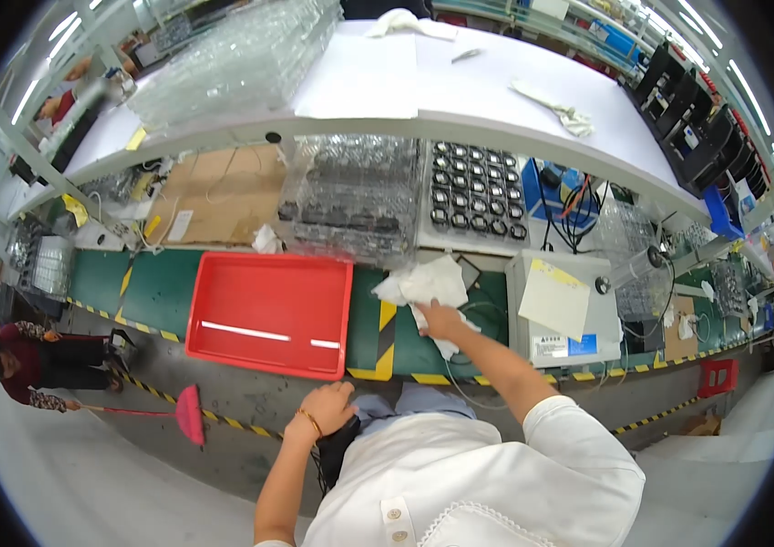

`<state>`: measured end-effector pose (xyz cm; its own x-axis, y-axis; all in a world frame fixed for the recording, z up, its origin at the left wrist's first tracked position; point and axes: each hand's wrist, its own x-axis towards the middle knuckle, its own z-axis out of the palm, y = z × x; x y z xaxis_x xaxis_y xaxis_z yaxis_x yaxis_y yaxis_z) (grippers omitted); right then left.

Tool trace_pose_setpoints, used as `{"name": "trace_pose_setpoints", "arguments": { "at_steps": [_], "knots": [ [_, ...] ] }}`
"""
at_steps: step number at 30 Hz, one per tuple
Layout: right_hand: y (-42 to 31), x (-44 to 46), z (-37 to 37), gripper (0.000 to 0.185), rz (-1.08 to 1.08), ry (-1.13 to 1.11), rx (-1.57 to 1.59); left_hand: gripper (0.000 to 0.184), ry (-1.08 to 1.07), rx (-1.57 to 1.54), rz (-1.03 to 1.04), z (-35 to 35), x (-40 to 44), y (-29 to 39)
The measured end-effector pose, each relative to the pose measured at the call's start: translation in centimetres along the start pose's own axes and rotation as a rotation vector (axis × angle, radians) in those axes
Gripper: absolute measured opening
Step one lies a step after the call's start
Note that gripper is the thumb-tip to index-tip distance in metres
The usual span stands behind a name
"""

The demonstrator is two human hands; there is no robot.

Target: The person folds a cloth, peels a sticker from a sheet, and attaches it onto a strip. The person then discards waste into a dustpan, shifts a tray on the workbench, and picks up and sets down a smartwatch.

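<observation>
My right hand (442, 321) is on a crumpled white cloth (439, 275) on the green bench, its fingers pressed into the fabric. The cloth spreads above the hand, and a piece of it hangs below. My left hand (326, 409) is low in front of my body, below the bench edge, with its fingers laid out loosely over something black (339, 448) at my side. No object shows in that hand. Left of the cloth is a shallow red tray (268, 314). To the right of my right hand stands a white box-shaped device (537, 335) with a pale yellow sheet (554, 299) on it.
Behind the bench, a tray of round black parts (475, 191) sits beside plastic-wrapped trays (350, 205) and cardboard (215, 193). A white shelf (514, 82) crosses above. Cables (578, 202) lie by a blue box. At left, a person holds a red dustpan (189, 415).
</observation>
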<state>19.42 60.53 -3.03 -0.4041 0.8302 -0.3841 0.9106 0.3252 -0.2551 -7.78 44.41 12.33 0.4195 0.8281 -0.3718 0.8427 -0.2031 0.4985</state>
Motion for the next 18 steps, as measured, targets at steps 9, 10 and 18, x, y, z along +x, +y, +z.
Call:
{"name": "trace_pose_setpoints", "arguments": {
  "at_steps": [9,10,18],
  "knots": [
    [1.5,3.0,-4.1,0.02,-0.144,0.539,0.33,0.04,-0.067,-0.098,-0.076,-1.2,-2.1,-1.9],
    [2.0,3.0,-5.7,0.021,-0.215,0.62,0.317,0.04,-0.065,-0.098,-0.076,-1.5,-2.2,-2.0],
    [-1.3,-2.7,-20.9,0.019,-0.357,0.274,1.481,0.052,0.094,-0.063,0.108,-5.9,0.8,-0.3]
  ]
}}
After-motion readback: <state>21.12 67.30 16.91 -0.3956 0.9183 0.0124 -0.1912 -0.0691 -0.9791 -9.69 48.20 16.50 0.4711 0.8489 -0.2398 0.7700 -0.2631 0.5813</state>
